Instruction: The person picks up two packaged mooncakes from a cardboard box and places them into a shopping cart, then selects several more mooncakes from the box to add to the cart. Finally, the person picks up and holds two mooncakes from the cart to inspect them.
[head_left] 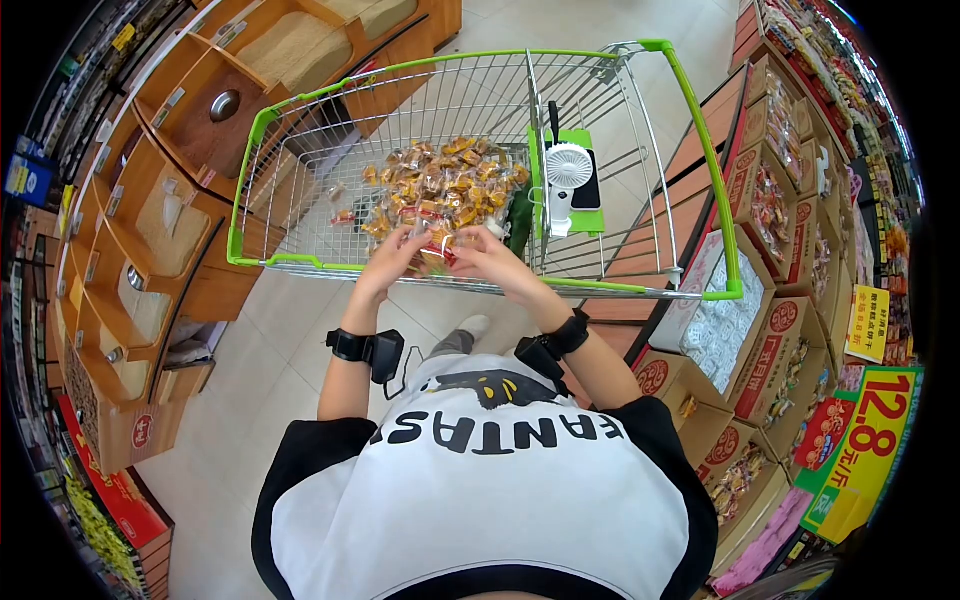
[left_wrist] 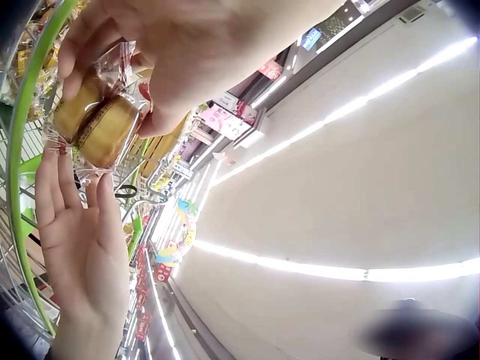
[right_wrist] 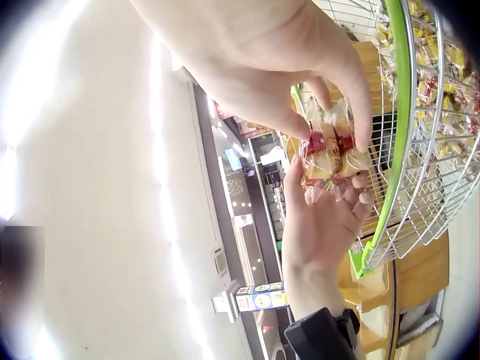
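Your hands pinch clear-wrapped golden cakes, not yet set down; yellow packets already heap the green-rimmed wire cart.

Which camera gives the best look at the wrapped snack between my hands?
The left wrist view: the wrapped snack looms largest there, its yellow-brown contents plain through clear wrapping. The right wrist view shows it smaller, with red markings; the head view shows it tiny, with little detail.
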